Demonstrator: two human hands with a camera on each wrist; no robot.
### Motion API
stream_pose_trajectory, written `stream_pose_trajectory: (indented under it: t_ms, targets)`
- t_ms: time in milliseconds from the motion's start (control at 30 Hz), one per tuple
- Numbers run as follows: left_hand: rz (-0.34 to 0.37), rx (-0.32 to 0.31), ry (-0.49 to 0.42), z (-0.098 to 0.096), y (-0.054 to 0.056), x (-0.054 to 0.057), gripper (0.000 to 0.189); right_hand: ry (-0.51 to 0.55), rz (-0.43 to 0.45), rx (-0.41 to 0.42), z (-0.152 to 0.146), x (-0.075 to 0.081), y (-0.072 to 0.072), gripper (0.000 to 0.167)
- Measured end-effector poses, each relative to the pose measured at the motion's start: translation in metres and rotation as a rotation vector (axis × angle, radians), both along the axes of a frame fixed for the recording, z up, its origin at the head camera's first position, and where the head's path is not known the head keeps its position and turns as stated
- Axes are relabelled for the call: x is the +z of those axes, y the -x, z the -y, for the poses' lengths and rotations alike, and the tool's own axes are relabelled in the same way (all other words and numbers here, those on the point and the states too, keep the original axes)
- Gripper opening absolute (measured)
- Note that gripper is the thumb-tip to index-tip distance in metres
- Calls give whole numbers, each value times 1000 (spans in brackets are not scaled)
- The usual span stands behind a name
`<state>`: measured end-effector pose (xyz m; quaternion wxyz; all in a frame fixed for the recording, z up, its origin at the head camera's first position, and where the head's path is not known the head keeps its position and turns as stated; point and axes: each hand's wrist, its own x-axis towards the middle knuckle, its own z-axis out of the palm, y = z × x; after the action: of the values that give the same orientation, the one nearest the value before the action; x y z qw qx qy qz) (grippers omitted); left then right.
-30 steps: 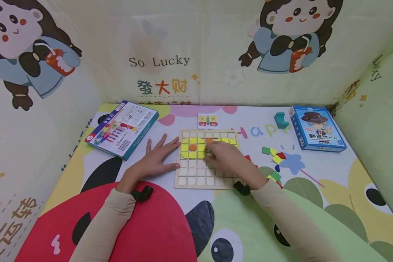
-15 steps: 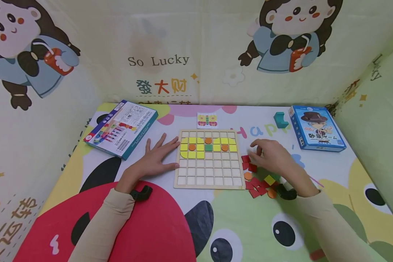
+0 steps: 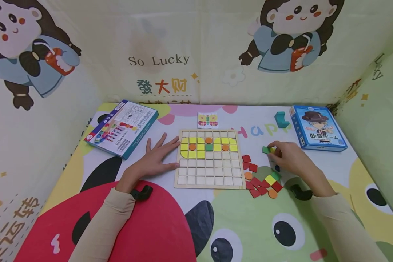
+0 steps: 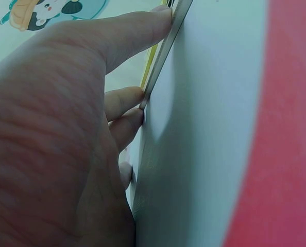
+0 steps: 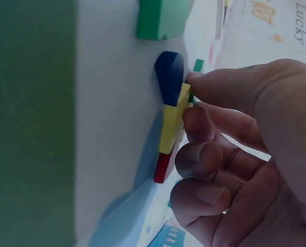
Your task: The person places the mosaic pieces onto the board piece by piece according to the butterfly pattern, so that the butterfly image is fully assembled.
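Observation:
My left hand [image 3: 157, 158] lies with fingers spread beside the wooden grid board [image 3: 209, 185], its thumb and fingertips at the board's left edge [image 4: 160, 62]. Yellow tiles [image 3: 192, 155], orange discs [image 3: 225, 147] and one green square tile [image 3: 209, 147] fill part of the upper rows. Right of the board, my right hand [image 3: 289, 156] reaches into small loose tiles, fingers bent. Its thumb and index fingertips are right at a yellow tile [image 3: 272, 150] next to a green square tile [image 3: 265, 150]; I cannot tell whether they pinch it. Blue [image 5: 169, 77] and red tiles [image 5: 162, 169] lie close by.
Loose red tiles [image 3: 253, 167], orange discs [image 3: 273, 193] and a yellow square [image 3: 270, 179] lie right of the board. A butterfly pattern card [image 3: 207, 120] is behind it. Boxes stand at left [image 3: 121, 129] and right [image 3: 319, 128], with a teal block [image 3: 281, 119] near the right one.
My right hand has left the board and moved right to the loose tiles. A green tile and an orange disc it had hidden now show on the board. The left hand stays.

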<state>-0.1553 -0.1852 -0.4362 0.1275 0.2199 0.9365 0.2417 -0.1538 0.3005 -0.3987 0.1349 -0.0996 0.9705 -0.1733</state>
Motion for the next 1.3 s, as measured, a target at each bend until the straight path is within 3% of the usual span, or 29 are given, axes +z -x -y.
stream_pose_trajectory:
  t_ms: [333,700,1000,1300]
  targets:
    - [-3,1,-4,0,1,-2,91,-1,-10,14,2,-3,2,41]
    - [1,2,-4,-1,0,0,91,7,-3,9,14,5,2,42]
    - [-4,4,-1,-1,0,0,92,27,-23,36,67,17,-2,42]
    - [0,5,2,-1,1,0,92,29,-80,150,132,18,-8,43]
